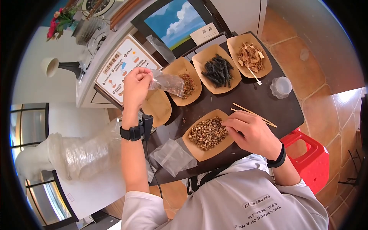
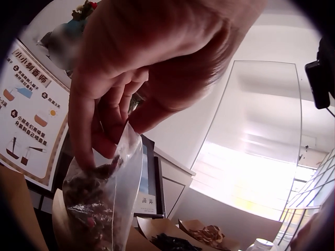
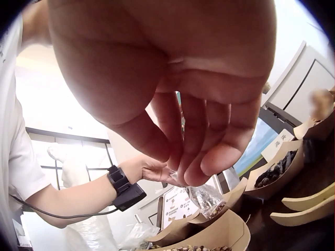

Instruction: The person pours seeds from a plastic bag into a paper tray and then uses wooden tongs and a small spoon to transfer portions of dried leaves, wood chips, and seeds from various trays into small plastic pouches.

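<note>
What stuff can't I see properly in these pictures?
- Bits inside the bag: crinkly plastic blurs them, left wrist view.
- One end of the tray of chopped pieces: the right hand covers it, head view.
- Smallest writing on the poster: too tiny, head view.
- Round dial: top edge cuts it off, head view.

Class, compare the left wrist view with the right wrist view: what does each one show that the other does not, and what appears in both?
Only the left wrist view shows the small clear jar.

Only the right wrist view shows the black wristband, the two pale sticks and the tray's small mixed pieces.

Both show the left hand pinching the clear bag, the black strips and the illustrated poster.
</note>
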Available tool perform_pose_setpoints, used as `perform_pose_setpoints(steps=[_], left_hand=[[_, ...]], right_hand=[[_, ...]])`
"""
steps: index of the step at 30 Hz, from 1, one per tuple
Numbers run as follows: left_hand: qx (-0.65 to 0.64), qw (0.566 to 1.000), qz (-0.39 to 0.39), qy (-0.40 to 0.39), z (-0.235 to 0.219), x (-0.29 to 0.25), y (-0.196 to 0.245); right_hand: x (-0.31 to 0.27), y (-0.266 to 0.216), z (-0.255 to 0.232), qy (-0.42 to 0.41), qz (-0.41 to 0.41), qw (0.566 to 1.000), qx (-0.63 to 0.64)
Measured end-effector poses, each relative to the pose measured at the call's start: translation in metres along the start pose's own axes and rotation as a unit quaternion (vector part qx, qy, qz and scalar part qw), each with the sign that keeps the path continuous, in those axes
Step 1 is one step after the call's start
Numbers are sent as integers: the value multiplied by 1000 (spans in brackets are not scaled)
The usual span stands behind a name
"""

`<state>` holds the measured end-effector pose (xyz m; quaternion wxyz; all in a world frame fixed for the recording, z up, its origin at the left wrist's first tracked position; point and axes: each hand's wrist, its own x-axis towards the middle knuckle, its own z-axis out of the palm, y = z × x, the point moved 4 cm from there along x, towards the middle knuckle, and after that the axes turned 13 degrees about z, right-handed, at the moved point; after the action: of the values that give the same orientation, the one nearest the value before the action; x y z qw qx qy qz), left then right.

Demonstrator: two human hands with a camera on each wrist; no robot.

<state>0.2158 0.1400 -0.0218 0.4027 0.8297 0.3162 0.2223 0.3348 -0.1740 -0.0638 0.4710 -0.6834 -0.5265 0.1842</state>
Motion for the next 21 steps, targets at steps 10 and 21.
perform_pose_setpoints(steps=[10,21], left_hand=[[38,997,67,17,11,8,22],[57,989,129,34,7,13,32]], right_hand=[[-3,2,-2,3,9,1000,-6],[-4,3,-3,7,5,1000,-3]])
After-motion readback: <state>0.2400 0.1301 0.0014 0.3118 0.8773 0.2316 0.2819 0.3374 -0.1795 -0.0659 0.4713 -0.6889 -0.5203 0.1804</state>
